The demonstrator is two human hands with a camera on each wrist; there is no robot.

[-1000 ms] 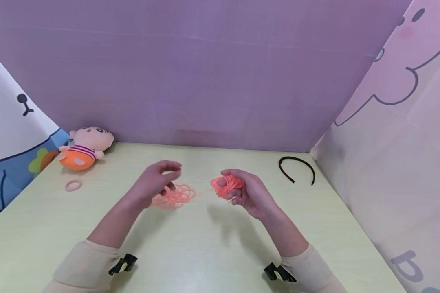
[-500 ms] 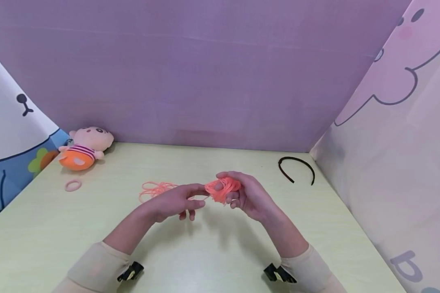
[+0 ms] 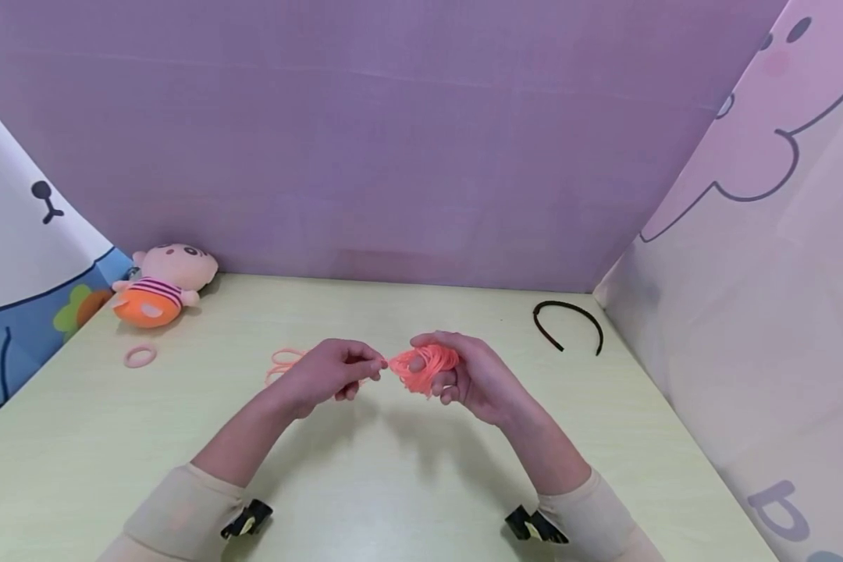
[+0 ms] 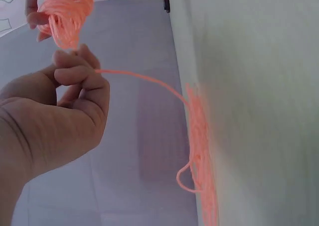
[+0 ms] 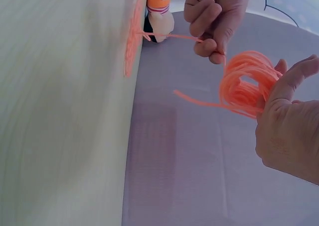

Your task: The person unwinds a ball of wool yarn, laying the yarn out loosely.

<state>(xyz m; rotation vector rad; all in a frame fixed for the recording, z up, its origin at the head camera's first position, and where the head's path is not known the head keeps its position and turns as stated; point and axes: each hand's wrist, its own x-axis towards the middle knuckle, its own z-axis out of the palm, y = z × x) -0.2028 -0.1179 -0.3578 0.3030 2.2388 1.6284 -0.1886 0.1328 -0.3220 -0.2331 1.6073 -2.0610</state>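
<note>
A coil of coral-pink yarn (image 3: pixel 430 367) is wrapped round the fingers of my right hand (image 3: pixel 483 380), which holds it above the table. My left hand (image 3: pixel 337 373), just left of the coil, pinches the strand between thumb and fingertips. From that pinch the strand (image 4: pixel 144 77) runs down to a loose pile of the same yarn (image 4: pixel 201 156) on the table. In the head view my left hand partly covers the pile. A short free end (image 5: pixel 192 100) sticks out from the coil in the right wrist view.
A plush doll (image 3: pixel 165 285) in orange and stripes lies at the back left of the table (image 3: pixel 407 499), with a pink ring (image 3: pixel 140 356) in front of it. A black headband (image 3: pixel 569 304) lies at the back right. A purple backdrop (image 3: pixel 407 156) stands behind.
My left hand has moved right from over the pile to beside the coil, and its loose fingers now pinch the strand. My right hand stays nearly in place with the coil.
</note>
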